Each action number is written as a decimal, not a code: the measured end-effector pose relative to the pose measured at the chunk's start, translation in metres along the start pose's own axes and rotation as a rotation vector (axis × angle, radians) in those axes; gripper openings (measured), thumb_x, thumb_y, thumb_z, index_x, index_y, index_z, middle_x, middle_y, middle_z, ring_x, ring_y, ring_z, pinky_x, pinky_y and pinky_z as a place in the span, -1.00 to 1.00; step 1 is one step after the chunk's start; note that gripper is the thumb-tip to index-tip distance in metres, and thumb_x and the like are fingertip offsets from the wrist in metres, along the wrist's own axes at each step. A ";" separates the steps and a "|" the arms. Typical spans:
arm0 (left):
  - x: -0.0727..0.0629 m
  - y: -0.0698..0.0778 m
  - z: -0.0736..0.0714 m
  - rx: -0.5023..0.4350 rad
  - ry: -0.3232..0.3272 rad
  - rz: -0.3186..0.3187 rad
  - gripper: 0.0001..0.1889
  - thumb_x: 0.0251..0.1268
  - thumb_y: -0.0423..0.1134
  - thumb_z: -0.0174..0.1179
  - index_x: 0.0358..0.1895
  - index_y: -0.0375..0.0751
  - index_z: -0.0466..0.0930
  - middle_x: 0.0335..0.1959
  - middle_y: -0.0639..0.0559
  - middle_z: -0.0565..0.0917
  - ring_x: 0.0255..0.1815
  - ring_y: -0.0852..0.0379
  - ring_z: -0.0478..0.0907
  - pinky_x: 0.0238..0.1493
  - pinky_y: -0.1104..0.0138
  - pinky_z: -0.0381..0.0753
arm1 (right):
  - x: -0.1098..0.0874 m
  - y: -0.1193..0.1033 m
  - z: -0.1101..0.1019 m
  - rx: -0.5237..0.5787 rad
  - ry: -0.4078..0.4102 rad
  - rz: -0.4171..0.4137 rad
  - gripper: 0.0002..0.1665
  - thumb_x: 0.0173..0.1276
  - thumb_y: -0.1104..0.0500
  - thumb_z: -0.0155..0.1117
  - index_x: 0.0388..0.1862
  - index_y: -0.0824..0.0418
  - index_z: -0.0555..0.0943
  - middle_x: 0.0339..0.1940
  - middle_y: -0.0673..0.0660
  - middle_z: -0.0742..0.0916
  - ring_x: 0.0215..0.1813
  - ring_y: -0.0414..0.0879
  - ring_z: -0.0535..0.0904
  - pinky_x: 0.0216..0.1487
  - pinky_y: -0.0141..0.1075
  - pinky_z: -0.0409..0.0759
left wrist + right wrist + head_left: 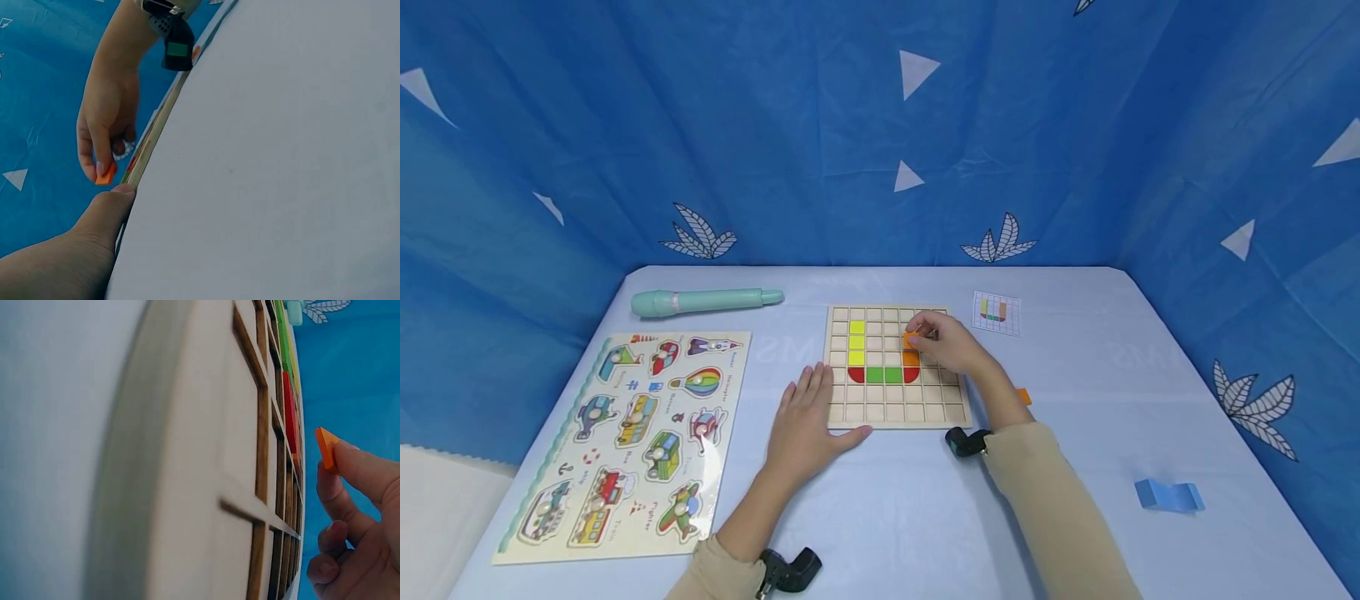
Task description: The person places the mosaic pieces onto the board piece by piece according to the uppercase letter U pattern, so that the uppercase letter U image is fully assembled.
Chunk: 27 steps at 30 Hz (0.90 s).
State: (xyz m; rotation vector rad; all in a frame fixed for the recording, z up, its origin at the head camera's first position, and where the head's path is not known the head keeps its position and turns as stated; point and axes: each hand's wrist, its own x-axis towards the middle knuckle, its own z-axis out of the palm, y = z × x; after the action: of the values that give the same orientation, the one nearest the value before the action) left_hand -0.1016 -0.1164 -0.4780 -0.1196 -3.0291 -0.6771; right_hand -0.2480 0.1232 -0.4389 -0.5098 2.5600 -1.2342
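A wooden grid board (866, 412) lies mid-table. Set in its squares are a column of yellow tiles (857, 342), two rounded red tiles (856, 376), green tiles (883, 375) and an orange tile (911, 358). Between thumb and fingertips my right hand (946, 340) pinches another orange tile (326, 449), held just above the board over the right column. My left hand (805, 421) rests on the board's left front corner with its fingers extended; its thumb (112, 203) lies along the near edge.
A small pattern card (997, 313) lies behind the board's right corner. One orange tile (1024, 397) sits partly behind the right forearm. At left are a picture puzzle board (625, 450) and a mint-green stick-shaped object (715, 301). A blue curved block (1169, 496) lies at right.
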 end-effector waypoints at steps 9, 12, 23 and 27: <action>0.000 0.000 0.001 -0.001 0.015 0.007 0.24 0.00 0.53 0.21 0.57 -0.30 0.01 0.61 -0.15 0.07 0.66 -0.11 -0.08 0.61 -0.06 -0.06 | 0.003 0.002 0.004 -0.001 0.002 0.028 -0.89 0.46 0.12 0.23 -0.07 0.03 0.59 -0.22 0.08 0.63 -0.14 -0.01 0.51 -0.09 -0.22 0.50; 0.000 0.000 0.001 0.002 0.015 0.006 0.24 0.00 0.53 0.21 0.57 -0.29 0.01 0.61 -0.15 0.07 0.66 -0.10 -0.08 0.61 -0.06 -0.06 | 0.004 0.002 0.004 -0.009 0.007 0.031 -0.89 0.47 0.12 0.23 -0.07 0.04 0.60 -0.21 0.08 0.64 -0.13 -0.01 0.51 -0.07 -0.22 0.49; 0.000 0.001 0.001 -0.005 0.008 0.003 0.23 0.00 0.51 0.22 0.57 -0.30 0.01 0.62 -0.16 0.06 0.66 -0.11 -0.09 0.61 -0.07 -0.06 | 0.006 0.004 0.004 -0.018 -0.003 0.025 -0.87 0.47 0.15 0.22 -0.06 0.09 0.60 -0.20 0.09 0.64 -0.12 -0.02 0.51 -0.04 -0.22 0.49; 0.000 0.001 0.001 -0.005 0.007 0.004 0.23 0.00 0.52 0.22 0.57 -0.30 0.01 0.62 -0.15 0.06 0.66 -0.10 -0.09 0.61 -0.07 -0.06 | 0.007 0.004 0.005 -0.027 -0.006 0.031 -0.88 0.47 0.15 0.23 -0.06 0.09 0.60 -0.20 0.09 0.63 -0.11 -0.02 0.50 -0.03 -0.23 0.48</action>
State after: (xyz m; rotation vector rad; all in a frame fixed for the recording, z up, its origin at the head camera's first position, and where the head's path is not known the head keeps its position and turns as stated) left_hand -0.1018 -0.1155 -0.4781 -0.1234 -3.0193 -0.6836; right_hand -0.2534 0.1193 -0.4457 -0.4764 2.5726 -1.1879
